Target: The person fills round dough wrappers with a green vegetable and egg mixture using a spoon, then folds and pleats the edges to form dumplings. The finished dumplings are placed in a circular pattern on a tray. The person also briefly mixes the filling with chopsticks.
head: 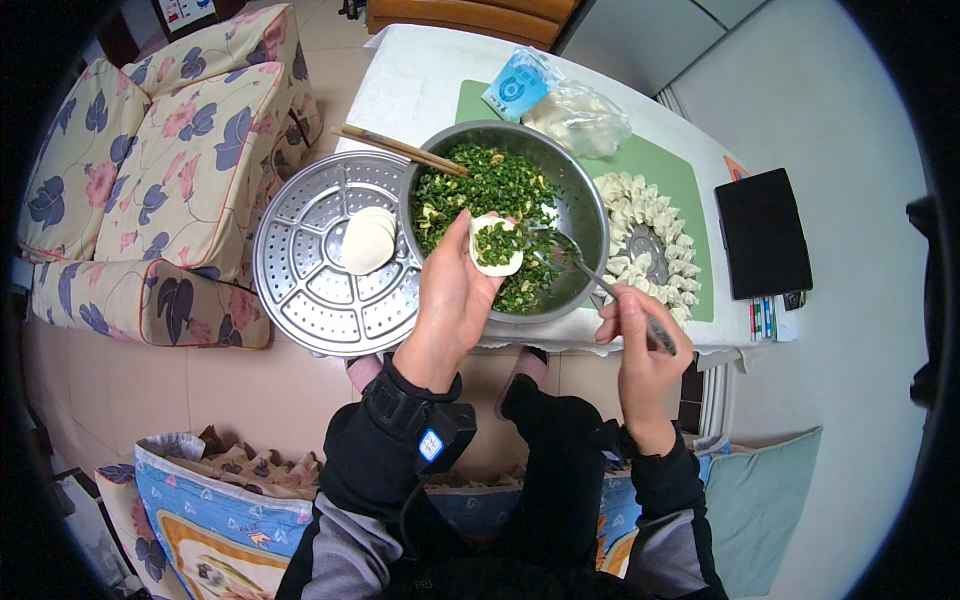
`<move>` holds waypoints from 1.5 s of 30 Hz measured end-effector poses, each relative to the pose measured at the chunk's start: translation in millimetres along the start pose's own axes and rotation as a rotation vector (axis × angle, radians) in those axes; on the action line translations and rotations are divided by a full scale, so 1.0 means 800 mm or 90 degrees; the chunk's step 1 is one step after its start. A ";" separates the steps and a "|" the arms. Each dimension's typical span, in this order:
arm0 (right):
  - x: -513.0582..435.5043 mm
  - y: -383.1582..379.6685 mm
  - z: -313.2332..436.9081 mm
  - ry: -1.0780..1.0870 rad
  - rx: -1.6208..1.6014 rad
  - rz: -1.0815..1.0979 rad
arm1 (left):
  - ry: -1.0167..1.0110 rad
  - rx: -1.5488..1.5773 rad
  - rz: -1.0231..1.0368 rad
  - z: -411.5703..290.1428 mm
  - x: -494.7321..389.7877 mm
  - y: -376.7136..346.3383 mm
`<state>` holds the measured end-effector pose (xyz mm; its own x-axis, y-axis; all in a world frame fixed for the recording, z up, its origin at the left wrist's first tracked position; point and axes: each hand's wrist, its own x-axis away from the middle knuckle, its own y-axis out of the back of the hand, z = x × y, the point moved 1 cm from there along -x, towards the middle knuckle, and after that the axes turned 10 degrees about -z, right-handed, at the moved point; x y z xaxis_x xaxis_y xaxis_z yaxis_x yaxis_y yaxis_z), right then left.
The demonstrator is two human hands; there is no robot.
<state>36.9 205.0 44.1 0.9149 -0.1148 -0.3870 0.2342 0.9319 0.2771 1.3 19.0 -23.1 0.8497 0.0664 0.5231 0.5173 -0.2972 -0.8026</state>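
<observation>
My left hand [457,292] holds a round dumpling wrapper [485,264] over the near part of a large steel bowl [596,225]. Chopped green filling [501,244] with yellow bits sits on the wrapper. In my right hand [645,337] is a metal spoon [600,281], its head low in the bowl beside the wrapper. More green filling [487,176] covers much of the bowl's left side. Wooden chopsticks [397,146] lean across the bowl's far left rim. A small stack of wrappers [369,240] lies on a perforated steel steamer tray [300,277] left of the bowl.
Folded dumplings [679,259] ring another steamer tray [646,251] on a green mat [675,165] to the right. Behind the bowl are a blue packet [517,82] and a clear plastic bag [581,116]. A black flat device [763,234] stands at the table's right edge.
</observation>
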 end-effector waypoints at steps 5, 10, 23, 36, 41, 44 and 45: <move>0.000 0.004 0.002 0.021 -0.030 -0.008 | 0.004 -0.008 0.004 0.000 0.001 -0.001; -0.001 -0.004 -0.002 0.052 0.050 0.017 | 0.009 0.005 0.001 0.000 0.001 0.000; 0.003 -0.007 0.011 0.304 0.078 0.064 | 0.002 -0.053 -0.008 -0.006 0.011 -0.005; -0.001 0.008 -0.005 0.083 -0.019 -0.046 | 0.000 -0.031 -0.016 -0.010 0.009 -0.002; 0.004 -0.014 -0.058 0.424 0.260 0.231 | 0.037 -0.006 0.007 -0.015 0.008 -0.003; 0.008 -0.021 -0.065 0.413 0.307 0.309 | 0.035 -0.022 0.021 -0.014 0.010 -0.004; 0.007 -0.019 -0.061 0.402 0.313 0.315 | 0.038 -0.029 0.024 -0.013 0.011 -0.005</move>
<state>22.7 206.9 -5.1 0.6339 0.5969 -0.4917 0.1109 0.5591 0.8217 5.3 10.9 -12.2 0.8597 -0.0024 0.5108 0.4792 -0.3423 -0.8082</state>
